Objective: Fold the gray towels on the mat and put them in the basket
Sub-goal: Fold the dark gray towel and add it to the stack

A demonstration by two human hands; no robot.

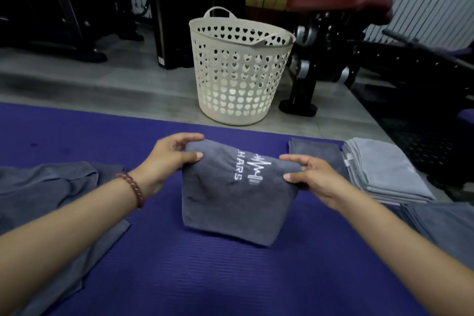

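I see both hands pinch the folded gray towel (230, 200) on the mat (205, 277) — left hand (169, 159) far-left corner, right hand (307, 177) right edge; the basket (238, 72) stands far behind.

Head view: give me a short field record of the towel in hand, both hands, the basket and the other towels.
folded towel: dark gray, white logo, upper edge lifted, lower edge appears to rest on the mat
left hand: pinches its upper left corner
right hand: pinches its upper right corner
basket: cream, upright on the floor beyond the mat, apart from the towel
loose towels: rumpled, on the mat's left side
folded stack: lighter gray, at the mat's right edge
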